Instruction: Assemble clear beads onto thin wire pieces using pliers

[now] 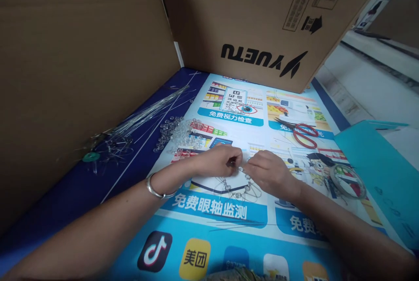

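Note:
My left hand (220,159), with a silver bangle at the wrist, is closed in a pinch at the upper edge of a beaded wire piece (238,194). From the right, my right hand (269,171) pinches close to the same spot, its fingertips almost meeting the left ones. Below both hands the piece spreads in thin wire loops with clear beads along a curve. The exact bit between the fingertips is too small to make out. A pile of clear beads (183,133) lies beyond my left forearm. Several loose straight wires (234,223) rest nearer to me.
Red-handled scissors (306,136) lie beyond my right hand. A round clear roll or dish (347,181) sits at the right, beside a teal sheet (376,172). A wire bundle (153,108) with a green spool (91,157) lies left. Cardboard walls (248,23) enclose the back and left.

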`<action>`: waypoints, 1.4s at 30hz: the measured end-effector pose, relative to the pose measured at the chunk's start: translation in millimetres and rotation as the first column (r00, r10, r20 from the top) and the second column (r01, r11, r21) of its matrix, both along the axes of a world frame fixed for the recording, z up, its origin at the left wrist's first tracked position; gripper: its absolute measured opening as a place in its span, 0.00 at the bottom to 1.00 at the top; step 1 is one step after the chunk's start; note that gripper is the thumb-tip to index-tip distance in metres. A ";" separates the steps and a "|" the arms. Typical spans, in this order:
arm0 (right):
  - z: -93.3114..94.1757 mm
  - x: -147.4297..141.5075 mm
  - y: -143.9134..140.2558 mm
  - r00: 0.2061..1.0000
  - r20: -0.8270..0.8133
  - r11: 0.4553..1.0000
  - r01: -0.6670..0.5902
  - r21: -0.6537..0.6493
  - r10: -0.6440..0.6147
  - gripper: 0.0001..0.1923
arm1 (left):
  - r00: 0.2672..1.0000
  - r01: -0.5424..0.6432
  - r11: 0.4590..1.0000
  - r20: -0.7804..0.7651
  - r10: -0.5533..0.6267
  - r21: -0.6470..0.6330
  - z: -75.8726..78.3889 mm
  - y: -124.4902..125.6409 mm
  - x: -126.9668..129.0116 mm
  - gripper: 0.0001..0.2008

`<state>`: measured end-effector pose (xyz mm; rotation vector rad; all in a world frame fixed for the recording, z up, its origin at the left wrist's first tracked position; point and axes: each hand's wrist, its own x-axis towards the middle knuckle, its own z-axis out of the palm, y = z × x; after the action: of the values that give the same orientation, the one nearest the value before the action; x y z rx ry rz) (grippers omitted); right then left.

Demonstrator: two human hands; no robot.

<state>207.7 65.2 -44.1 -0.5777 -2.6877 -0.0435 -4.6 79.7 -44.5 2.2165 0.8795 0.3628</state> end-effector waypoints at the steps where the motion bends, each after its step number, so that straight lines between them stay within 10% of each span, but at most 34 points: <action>1: -0.2 0.0 -0.4 1.000 0.020 1.000 -0.005 0.024 0.004 0.09 | 1.000 0.004 1.000 -0.001 -0.004 -0.002 0.3 0.1 -0.5 0.05; 11: 5.0 -3.4 -8.0 0.981 0.186 0.994 -0.066 0.083 0.050 0.10 | 1.000 0.021 1.000 0.000 -0.021 -0.022 3.5 0.3 -1.7 0.06; 23: 13.0 -8.6 9.1 0.995 -0.036 0.961 0.075 -0.265 -0.088 0.12 | 0.999 0.004 1.000 0.048 -0.003 -0.004 10.9 0.4 -2.0 0.07; 36: 19.9 -11.2 10.6 0.935 -0.056 0.726 0.233 -0.647 -0.351 0.05 | 0.974 -0.158 0.987 0.163 0.160 -0.023 4.1 2.2 7.8 0.06; 42: 14.1 -11.5 14.7 0.927 -0.125 0.701 0.174 -0.692 -0.354 0.05 | 0.964 -0.176 0.982 0.190 0.185 -0.063 2.6 1.2 11.7 0.06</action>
<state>196.3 79.9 -30.0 -1.1014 -2.2861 0.9051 7.1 80.9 -41.8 2.0231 0.9743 0.6299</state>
